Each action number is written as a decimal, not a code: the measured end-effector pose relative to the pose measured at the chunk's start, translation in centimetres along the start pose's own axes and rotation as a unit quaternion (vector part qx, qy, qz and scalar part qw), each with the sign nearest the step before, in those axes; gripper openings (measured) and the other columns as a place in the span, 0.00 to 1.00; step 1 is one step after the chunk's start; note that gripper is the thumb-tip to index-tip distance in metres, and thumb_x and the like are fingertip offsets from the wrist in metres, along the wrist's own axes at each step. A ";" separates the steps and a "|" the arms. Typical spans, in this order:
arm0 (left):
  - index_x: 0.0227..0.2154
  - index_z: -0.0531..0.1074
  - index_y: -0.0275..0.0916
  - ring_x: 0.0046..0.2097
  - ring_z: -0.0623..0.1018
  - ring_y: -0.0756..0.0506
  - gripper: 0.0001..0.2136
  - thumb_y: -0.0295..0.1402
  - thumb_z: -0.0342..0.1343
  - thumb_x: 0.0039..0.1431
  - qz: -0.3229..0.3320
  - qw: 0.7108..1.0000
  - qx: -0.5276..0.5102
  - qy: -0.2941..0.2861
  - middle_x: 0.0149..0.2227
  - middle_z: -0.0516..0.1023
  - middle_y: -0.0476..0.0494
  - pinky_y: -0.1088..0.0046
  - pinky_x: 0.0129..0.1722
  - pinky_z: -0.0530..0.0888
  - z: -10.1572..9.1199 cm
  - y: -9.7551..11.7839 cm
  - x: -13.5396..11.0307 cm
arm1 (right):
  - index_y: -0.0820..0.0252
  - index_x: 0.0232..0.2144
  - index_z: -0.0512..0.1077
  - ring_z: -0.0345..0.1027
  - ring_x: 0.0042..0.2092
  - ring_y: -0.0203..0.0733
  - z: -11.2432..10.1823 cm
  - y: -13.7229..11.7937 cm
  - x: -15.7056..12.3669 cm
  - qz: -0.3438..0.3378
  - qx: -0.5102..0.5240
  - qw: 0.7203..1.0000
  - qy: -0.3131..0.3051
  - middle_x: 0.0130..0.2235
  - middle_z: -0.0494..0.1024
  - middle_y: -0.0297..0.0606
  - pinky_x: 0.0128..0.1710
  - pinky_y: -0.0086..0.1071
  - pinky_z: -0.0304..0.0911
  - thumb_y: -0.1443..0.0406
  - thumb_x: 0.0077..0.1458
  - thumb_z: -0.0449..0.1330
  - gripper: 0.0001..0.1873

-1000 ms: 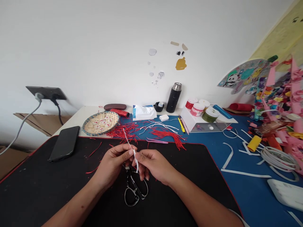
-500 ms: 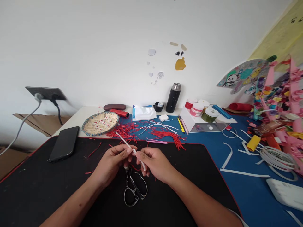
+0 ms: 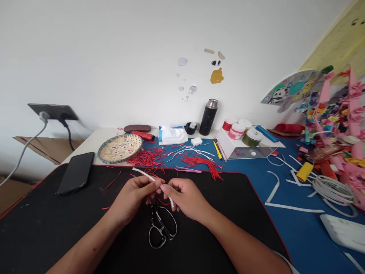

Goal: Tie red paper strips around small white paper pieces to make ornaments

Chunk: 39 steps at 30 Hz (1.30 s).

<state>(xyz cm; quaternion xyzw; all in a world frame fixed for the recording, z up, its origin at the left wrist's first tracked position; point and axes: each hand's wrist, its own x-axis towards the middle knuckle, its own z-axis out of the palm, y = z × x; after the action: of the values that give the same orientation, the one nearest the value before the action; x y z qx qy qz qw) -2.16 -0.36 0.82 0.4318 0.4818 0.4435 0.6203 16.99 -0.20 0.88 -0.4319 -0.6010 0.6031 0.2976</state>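
Observation:
My left hand [image 3: 135, 194] and my right hand [image 3: 186, 196] meet fingertip to fingertip above the black mat. Both pinch a narrow white strip [image 3: 145, 173], one end of which sticks out past my left fingers and the other below my right thumb. The strip's middle is hidden between the fingers. Under the hands lies a pair of scissors [image 3: 163, 228], handles toward me and blades mostly covered by the hands. A bit of red cord [image 3: 162, 203] shows just below my fingers. Beyond the hands lie a heap of red cords [image 3: 149, 156] and a purple tool [image 3: 188, 170].
A phone [image 3: 75, 173] lies left on the mat [image 3: 119, 251], near a woven basket [image 3: 119, 148]. Behind are white strips [image 3: 189, 151], a black flask [image 3: 208, 117] and paint jars [image 3: 236, 131]. At right are a coiled cable [image 3: 333, 192] and loose white strips [image 3: 295, 208].
The white strip's upper end has swung left and lower, and the strip now bends slightly. Both hands keep their pinch, with thumbs shifted a little. The whole view has moved slightly.

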 end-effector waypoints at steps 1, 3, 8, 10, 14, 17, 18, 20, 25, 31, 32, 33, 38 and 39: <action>0.28 0.85 0.36 0.24 0.69 0.52 0.16 0.45 0.75 0.46 -0.004 1.000 -0.008 0.004 0.24 0.78 0.46 0.79 0.19 0.62 0.0 0.0 0.0 | 0.61 0.30 0.74 0.62 0.19 0.31 0.0 0.0 0.0 0.001 -0.004 1.000 -0.002 0.19 0.69 0.28 0.19 0.23 0.55 0.56 0.67 0.58 0.17; 0.27 0.84 0.35 0.23 0.69 0.52 0.17 0.45 0.76 0.44 -0.016 0.999 -0.029 0.012 0.23 0.77 0.46 0.79 0.19 0.62 0.1 0.1 0.0 | 0.61 0.30 0.73 0.63 0.20 0.31 0.0 -0.1 0.0 0.000 -0.010 1.000 -0.005 0.19 0.69 0.28 0.20 0.23 0.55 0.56 0.67 0.58 0.17; 0.28 0.85 0.34 0.24 0.70 0.51 0.18 0.45 0.78 0.40 -0.031 0.997 -0.064 0.025 0.23 0.77 0.45 0.79 0.19 0.64 0.3 0.1 0.1 | 0.60 0.29 0.72 0.63 0.20 0.30 0.0 -0.2 -0.1 -0.003 0.001 1.000 -0.012 0.20 0.69 0.28 0.21 0.22 0.56 0.57 0.68 0.58 0.17; 0.28 0.85 0.35 0.24 0.71 0.51 0.18 0.44 0.78 0.41 -0.031 0.997 -0.070 0.018 0.24 0.78 0.45 0.78 0.20 0.66 0.5 0.1 0.1 | 0.61 0.31 0.72 0.64 0.20 0.30 0.1 -0.2 -0.1 0.002 0.010 1.000 -0.019 0.21 0.70 0.28 0.21 0.22 0.57 0.56 0.67 0.58 0.16; 0.29 0.86 0.35 0.24 0.72 0.51 0.17 0.43 0.78 0.43 -0.030 0.996 -0.081 -0.006 0.23 0.79 0.45 0.78 0.21 0.67 0.7 0.2 0.1 | 0.61 0.34 0.74 0.66 0.21 0.31 0.2 -0.1 0.0 0.016 0.024 0.999 -0.038 0.23 0.72 0.29 0.19 0.22 0.56 0.53 0.66 0.59 0.17; 0.32 0.86 0.35 0.24 0.70 0.52 0.17 0.43 0.77 0.44 -0.023 0.994 -0.105 -0.019 0.24 0.78 0.46 0.79 0.21 0.66 0.5 0.3 0.0 | 0.62 0.33 0.73 0.67 0.21 0.32 0.1 0.0 0.0 0.015 0.044 0.998 -0.044 0.22 0.72 0.30 0.18 0.22 0.55 0.50 0.65 0.59 0.20; 0.33 0.86 0.35 0.23 0.70 0.53 0.18 0.44 0.77 0.45 -0.020 0.993 -0.110 -0.022 0.24 0.78 0.46 0.79 0.21 0.65 0.5 0.4 0.0 | 0.62 0.33 0.73 0.67 0.21 0.32 0.1 0.0 0.0 0.014 0.050 0.998 -0.047 0.22 0.72 0.30 0.19 0.22 0.56 0.49 0.65 0.60 0.21; 0.34 0.86 0.34 0.23 0.69 0.53 0.18 0.44 0.76 0.46 -0.016 0.993 -0.114 -0.030 0.23 0.78 0.46 0.79 0.20 0.64 0.4 0.5 0.0 | 0.62 0.32 0.73 0.67 0.21 0.32 0.0 0.0 0.0 0.016 0.061 0.996 -0.058 0.22 0.72 0.30 0.19 0.22 0.56 0.47 0.64 0.60 0.23; 0.34 0.85 0.35 0.23 0.72 0.51 0.17 0.45 0.75 0.48 -0.020 0.991 -0.120 -0.054 0.22 0.76 0.48 0.79 0.20 0.64 0.2 0.3 -0.1 | 0.62 0.31 0.73 0.68 0.21 0.32 -0.1 -0.1 0.0 0.031 0.091 0.990 -0.101 0.21 0.72 0.30 0.19 0.22 0.56 0.45 0.62 0.60 0.25; 0.34 0.85 0.36 0.23 0.73 0.51 0.17 0.45 0.74 0.49 -0.023 0.991 -0.109 -0.067 0.23 0.76 0.48 0.79 0.20 0.64 0.0 0.1 -0.1 | 0.62 0.32 0.74 0.67 0.21 0.32 -0.2 0.0 -0.1 0.031 0.117 0.985 -0.123 0.21 0.71 0.29 0.19 0.22 0.56 0.45 0.62 0.61 0.24; 0.35 0.85 0.36 0.23 0.73 0.51 0.17 0.45 0.74 0.50 -0.024 0.992 -0.106 -0.068 0.23 0.76 0.48 0.79 0.20 0.64 0.0 0.1 -0.1 | 0.62 0.32 0.74 0.67 0.21 0.31 -0.2 0.0 -0.1 0.030 0.114 0.985 -0.125 0.21 0.71 0.29 0.19 0.22 0.56 0.45 0.62 0.61 0.25; 0.35 0.85 0.37 0.22 0.72 0.52 0.17 0.45 0.74 0.50 -0.025 0.992 -0.103 -0.070 0.23 0.76 0.48 0.79 0.20 0.64 0.0 0.1 -0.1 | 0.62 0.32 0.74 0.67 0.21 0.31 -0.2 -0.1 -0.1 0.030 0.109 0.985 -0.128 0.20 0.71 0.29 0.19 0.22 0.56 0.45 0.62 0.61 0.25; 0.35 0.86 0.35 0.22 0.71 0.52 0.17 0.45 0.74 0.50 -0.035 0.991 -0.102 -0.084 0.22 0.76 0.47 0.79 0.20 0.63 0.0 0.2 -0.1 | 0.62 0.31 0.74 0.66 0.20 0.32 -0.1 -0.3 0.0 0.032 0.097 0.986 -0.131 0.19 0.71 0.29 0.19 0.23 0.56 0.42 0.60 0.61 0.28; 0.35 0.86 0.35 0.22 0.71 0.52 0.17 0.45 0.74 0.50 -0.040 0.990 -0.105 -0.088 0.23 0.77 0.46 0.79 0.21 0.63 -0.1 0.2 -0.1 | 0.62 0.31 0.74 0.66 0.20 0.32 -0.1 -0.3 0.0 0.033 0.098 0.986 -0.128 0.19 0.71 0.29 0.19 0.23 0.56 0.42 0.60 0.61 0.28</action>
<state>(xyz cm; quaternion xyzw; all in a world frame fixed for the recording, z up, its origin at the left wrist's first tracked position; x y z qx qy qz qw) -2.28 -0.42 1.02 0.3816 0.3928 0.4267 0.7197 17.09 -0.14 1.15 -0.3396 -0.5578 0.7186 0.2392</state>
